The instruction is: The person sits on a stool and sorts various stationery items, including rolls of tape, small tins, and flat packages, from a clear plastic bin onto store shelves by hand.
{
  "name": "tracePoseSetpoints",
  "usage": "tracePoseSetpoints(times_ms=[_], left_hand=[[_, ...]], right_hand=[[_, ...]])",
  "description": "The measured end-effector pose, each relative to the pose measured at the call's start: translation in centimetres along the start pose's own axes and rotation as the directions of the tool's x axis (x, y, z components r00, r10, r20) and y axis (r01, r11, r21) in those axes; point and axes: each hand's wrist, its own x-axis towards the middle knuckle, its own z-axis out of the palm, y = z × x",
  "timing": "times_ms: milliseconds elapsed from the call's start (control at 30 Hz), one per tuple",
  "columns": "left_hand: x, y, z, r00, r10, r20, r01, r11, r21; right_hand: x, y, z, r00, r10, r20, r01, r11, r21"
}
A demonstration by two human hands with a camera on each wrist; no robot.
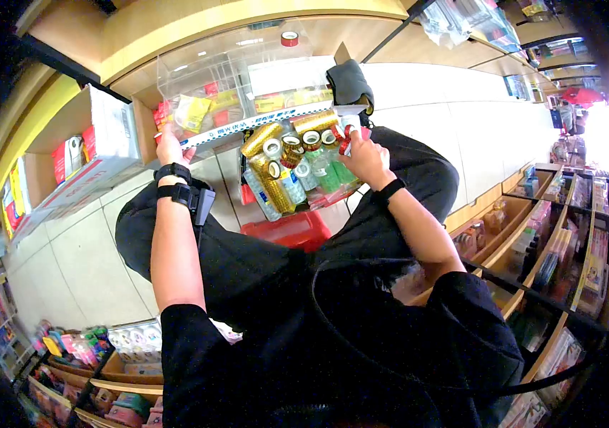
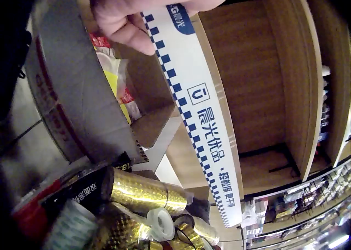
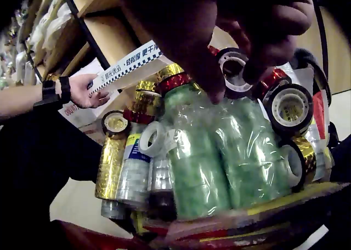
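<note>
My left hand (image 1: 170, 148) grips the left end of a clear plastic tray (image 1: 208, 63). A white label strip (image 2: 205, 115) with a blue checked edge runs along the tray's front. One red tape roll (image 1: 289, 38) lies far back in the tray. With my right hand (image 1: 368, 161) I pinch a red tape roll (image 3: 235, 69) above the pile. Beneath are gold tape rolls (image 1: 262, 140), loose rolls on edge and green tape stacks (image 3: 197, 168) in clear wrap. In the right wrist view my fingers hide part of the held roll.
Wooden shelves (image 1: 247, 25) stand in front of me. A carton (image 1: 115, 125) with packets is at the left, and a red plastic container (image 1: 286, 231) sits between my legs. A dark grey pouch-like item (image 1: 351, 85) lies right of the tray. Stocked racks (image 1: 540, 242) stand at the right.
</note>
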Motion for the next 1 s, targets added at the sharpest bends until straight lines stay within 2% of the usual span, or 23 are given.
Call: tracePoseSetpoints(times_ms=[100,133,167,233,367,433,467,633,733,800,933,1000], left_hand=[[-0.1,0.1,0.1,1.000,0.009,-0.014,-0.009,1.000,0.001],[-0.2,0.2,-0.1,1.000,0.016,-0.003,-0.016,1.000,-0.006],[-0.4,0.2,0.0,1.000,0.023,0.016,-0.023,1.000,-0.004],[-0.7,-0.1,0.3,0.999,0.017,0.029,-0.017,1.000,-0.008],[-0.9,0.2,0.0,0.999,0.048,0.017,-0.048,0.999,0.001],[-0.8,0.2,-0.1,0.997,0.056,0.059,-0.055,0.998,-0.012],[-0.7,0.2,0.1,0.999,0.041,0.004,-0.041,0.999,0.000],[-1.5,0.6,0.1,0.999,0.032,0.007,-0.033,0.999,0.032],[-0.9,0.4,0.1,0.999,0.040,-0.005,-0.040,0.999,0.037],[-0.4,0.0,0.0,0.999,0.047,-0.012,-0.046,0.998,0.037],[-1.2,0.4,0.0,0.999,0.035,0.009,-0.035,0.999,0.031],[-1.4,0.4,0.1,0.999,0.027,0.017,-0.028,0.999,0.029]], right_hand=[[-0.3,0.3,-0.9,0.999,-0.031,-0.015,0.031,0.999,-0.021],[-0.4,0.5,-2.2,0.998,-0.040,-0.043,0.043,0.998,0.051],[-0.5,0.3,-2.4,0.996,-0.051,-0.074,0.053,0.998,0.034],[1.0,1.2,-3.4,0.984,-0.151,-0.099,0.151,0.988,-0.004],[2.6,1.4,-3.4,0.978,-0.199,-0.055,0.198,0.980,-0.026],[3.2,1.3,-2.6,0.969,-0.245,-0.020,0.244,0.968,-0.054],[4.0,1.0,-2.6,0.956,-0.293,0.014,0.293,0.952,-0.084],[4.0,1.0,-2.8,0.942,-0.330,0.051,0.333,0.941,-0.054],[3.6,0.9,-3.0,0.936,-0.351,-0.010,0.352,0.935,0.045],[3.7,0.9,-2.8,0.978,-0.209,0.009,0.206,0.967,0.150],[4.0,2.1,-1.5,0.976,-0.215,-0.019,0.212,0.933,0.290],[4.5,2.6,-0.8,0.962,-0.273,0.003,0.250,0.883,0.398]])
